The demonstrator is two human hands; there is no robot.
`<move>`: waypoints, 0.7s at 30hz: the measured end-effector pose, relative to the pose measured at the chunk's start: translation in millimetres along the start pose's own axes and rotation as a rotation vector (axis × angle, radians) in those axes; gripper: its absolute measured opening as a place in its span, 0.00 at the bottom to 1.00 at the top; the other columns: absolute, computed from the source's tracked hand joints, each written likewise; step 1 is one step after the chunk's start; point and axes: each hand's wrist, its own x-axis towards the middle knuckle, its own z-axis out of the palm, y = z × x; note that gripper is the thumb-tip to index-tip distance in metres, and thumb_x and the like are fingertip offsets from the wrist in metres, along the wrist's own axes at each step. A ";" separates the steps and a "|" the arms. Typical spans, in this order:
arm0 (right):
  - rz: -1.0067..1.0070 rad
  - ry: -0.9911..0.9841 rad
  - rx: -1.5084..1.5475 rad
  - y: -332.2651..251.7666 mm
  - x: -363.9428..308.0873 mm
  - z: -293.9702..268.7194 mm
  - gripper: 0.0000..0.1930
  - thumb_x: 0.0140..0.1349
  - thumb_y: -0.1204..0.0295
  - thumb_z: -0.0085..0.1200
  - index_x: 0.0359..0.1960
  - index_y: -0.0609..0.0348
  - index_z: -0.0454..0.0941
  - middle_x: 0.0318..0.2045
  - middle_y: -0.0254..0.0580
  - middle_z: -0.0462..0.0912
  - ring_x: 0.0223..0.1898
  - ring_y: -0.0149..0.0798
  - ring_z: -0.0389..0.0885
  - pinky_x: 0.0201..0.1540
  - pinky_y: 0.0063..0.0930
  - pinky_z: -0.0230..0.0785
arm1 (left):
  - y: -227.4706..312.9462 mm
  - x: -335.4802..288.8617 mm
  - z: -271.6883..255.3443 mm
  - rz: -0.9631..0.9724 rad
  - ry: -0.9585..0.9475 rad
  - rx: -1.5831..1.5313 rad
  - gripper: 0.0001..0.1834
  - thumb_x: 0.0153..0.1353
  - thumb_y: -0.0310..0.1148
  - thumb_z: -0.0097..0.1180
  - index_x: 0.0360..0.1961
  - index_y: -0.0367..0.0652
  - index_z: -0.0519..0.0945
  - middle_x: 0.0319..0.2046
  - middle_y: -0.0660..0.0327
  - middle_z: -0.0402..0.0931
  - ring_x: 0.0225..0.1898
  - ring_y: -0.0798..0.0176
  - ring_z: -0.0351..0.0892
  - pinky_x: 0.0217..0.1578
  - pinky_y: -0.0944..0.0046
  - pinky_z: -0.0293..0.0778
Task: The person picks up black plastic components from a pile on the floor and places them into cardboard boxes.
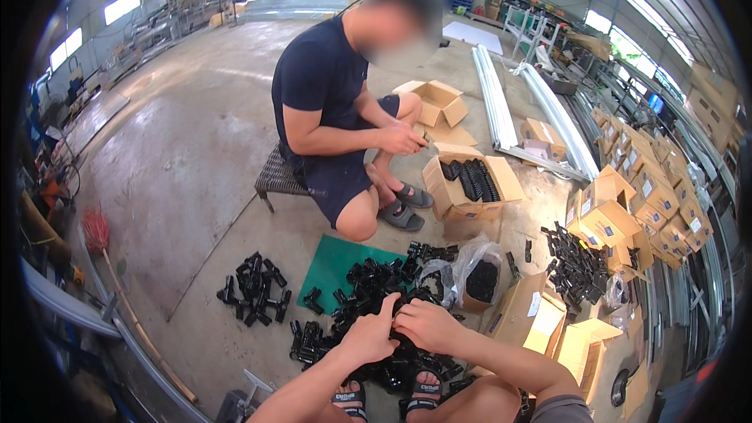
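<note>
My left hand (371, 334) and my right hand (426, 326) meet above a heap of black plastic fittings (368, 280) on the floor between my feet. The left index finger points up while its other fingers curl in. On the right, the fingers are bent and pressed together against the left hand. Whatever sits between the hands is too small and covered to make out. Part of the heap lies on a green sheet (319, 257). A smaller group of similar black fittings (255, 286) rests to the left.
Across from me a person (325, 102) sits on a woven stool (276, 172), hands together. A carton (478, 188) holds rows of black parts. An open-topped plastic bag (479, 266), a black parts pile (576, 262) and stacked cartons (654, 180) stand right. A broom (129, 298) lies left.
</note>
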 end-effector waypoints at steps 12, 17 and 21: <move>0.155 0.086 -0.015 -29.8 5.7 0.7 0.05 0.54 0.70 0.65 0.30 0.54 0.81 0.27 0.37 0.81 0.32 0.44 0.77 0.39 0.35 0.70 | -11.0 -10.3 3.1 0.038 0.018 -0.046 0.50 0.51 0.30 0.66 0.71 0.44 0.49 0.32 0.39 0.82 0.38 0.33 0.83 0.41 0.40 0.78; 0.125 0.172 -0.039 -25.2 0.4 10.8 0.06 0.53 0.70 0.66 0.31 0.53 0.82 0.28 0.36 0.80 0.32 0.42 0.76 0.38 0.35 0.69 | -14.1 -9.0 2.5 0.041 0.060 -0.041 0.47 0.51 0.30 0.66 0.69 0.43 0.51 0.31 0.40 0.82 0.37 0.34 0.83 0.40 0.41 0.78; 0.109 0.164 -0.050 -23.4 1.4 10.2 0.06 0.53 0.69 0.66 0.30 0.53 0.81 0.28 0.36 0.80 0.33 0.41 0.76 0.38 0.34 0.69 | -14.2 -9.5 1.7 0.036 0.063 -0.046 0.41 0.51 0.30 0.66 0.64 0.43 0.56 0.31 0.42 0.82 0.37 0.35 0.83 0.40 0.42 0.78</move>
